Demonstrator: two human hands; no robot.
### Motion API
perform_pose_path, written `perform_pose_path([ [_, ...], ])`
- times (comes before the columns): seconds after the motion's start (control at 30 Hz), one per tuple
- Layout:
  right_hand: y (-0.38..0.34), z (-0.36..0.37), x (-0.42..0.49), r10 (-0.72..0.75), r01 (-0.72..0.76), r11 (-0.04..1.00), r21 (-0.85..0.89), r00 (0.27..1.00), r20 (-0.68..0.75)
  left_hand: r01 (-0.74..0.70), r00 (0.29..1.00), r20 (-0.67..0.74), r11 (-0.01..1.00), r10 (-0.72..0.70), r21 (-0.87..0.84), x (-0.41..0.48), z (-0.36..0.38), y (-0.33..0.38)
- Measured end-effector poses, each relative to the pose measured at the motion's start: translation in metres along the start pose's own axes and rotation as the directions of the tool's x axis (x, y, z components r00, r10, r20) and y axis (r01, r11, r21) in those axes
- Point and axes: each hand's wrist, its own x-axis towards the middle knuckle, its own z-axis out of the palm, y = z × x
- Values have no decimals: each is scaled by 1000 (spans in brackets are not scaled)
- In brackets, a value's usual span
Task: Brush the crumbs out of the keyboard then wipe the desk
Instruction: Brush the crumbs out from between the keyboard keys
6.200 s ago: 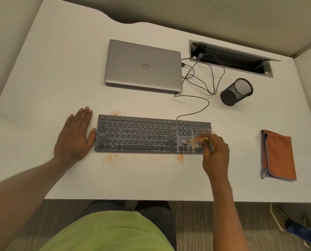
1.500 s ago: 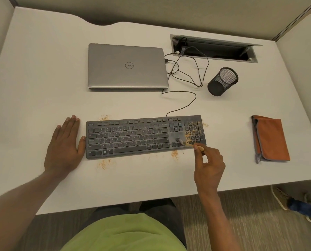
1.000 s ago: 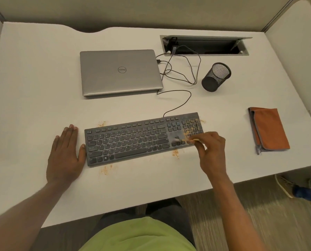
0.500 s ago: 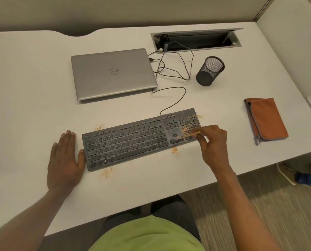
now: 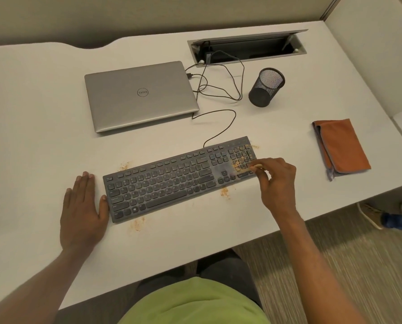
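Right hand point(image 5: 278, 181) pinches brush point(image 5: 253, 166) over keyboard point(image 5: 176, 181) numpad crumbs; left hand point(image 5: 81, 209) flat on bench point(image 5: 43, 113), thumb touching keyboard's left end.

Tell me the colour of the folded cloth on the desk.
Orange, with a grey edge; the cloth shows in the head view.

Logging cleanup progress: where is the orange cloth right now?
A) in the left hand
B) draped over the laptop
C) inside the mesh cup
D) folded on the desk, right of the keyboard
D: the orange cloth lies folded on the desk, right of the keyboard, untouched.
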Motion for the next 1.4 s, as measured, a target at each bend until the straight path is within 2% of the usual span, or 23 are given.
perform_pose_path([
  [0.1, -1, -2, -1, 50, -48, 998, 37, 997, -59, 1, 1000, 1, 1000, -1, 0, 0, 0, 0],
  [0.23, 2, 2, -6, 18, -14, 997, 76, 998, -53, 2, 1000, -10, 1000, -2, -7, 0, -1, 2],
  [0.4, 12, 1, -28, 12, -11, 1000, 28, 1000, -21, 2, 1000, -17, 1000, -2, -8, 0, -2, 2],
  [0.6, -2, -2, -30, 1, 2, 1000, 31, 997, -77, 5, 1000, -11, 1000, -5, -5, 0, -1, 2],
  [0.9, 4, -10, -41, -65, 64, 997, -45, 998, -18, 4, 1000, -9, 1000, -4, -12, 0, -1, 0],
  [1.1, 0, -12, -38, -14, 16, 999, 33, 999, -51, 2, 1000, -7, 1000, -2, -14, 0, 1, -1],
  [1.27, 5, -11, -44, -53, 52, 998, 26, 999, 4, -5, 1000, -7, 1000, 5, -4, 1, 3, -4],
  [1.4, 9, -17, -55, -13, 12, 999, 41, 1000, 2, -12, 1000, -10, 1000, 12, -1, 1, 4, -4],
])
